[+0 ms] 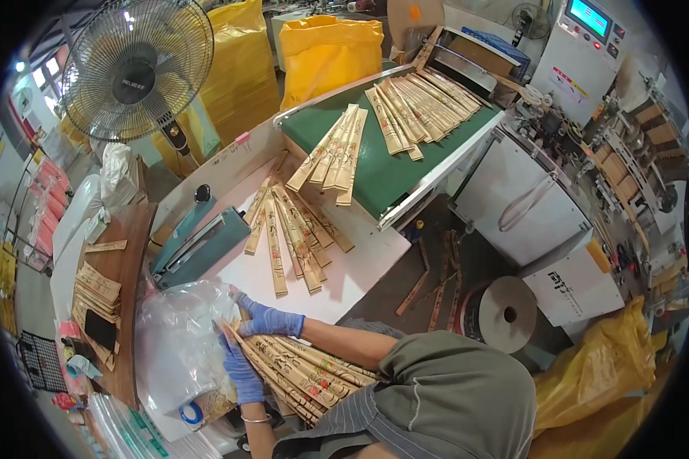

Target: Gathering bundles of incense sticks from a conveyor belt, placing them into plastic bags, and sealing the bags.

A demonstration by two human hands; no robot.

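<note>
A thick bundle of paper-wrapped chopsticks, long tan packets with printed flowers and dark lettering, lies fanned against my lap. My left hand, in a blue-purple glove, grips its left side near the end. My right hand, gloved alike, closes over the upper side of the same end. Just left of my hands, touching or very near the fingertips, is a crumpled clear plastic bag. Ahead, a loose pile of wrapped chopsticks is spread on the white table.
More packets lie on a green conveyor belt. A teal bag sealer stands at the left, beside a brown board bearing packets and a dark phone. A standing fan is far left. Yellow sacks stand behind.
</note>
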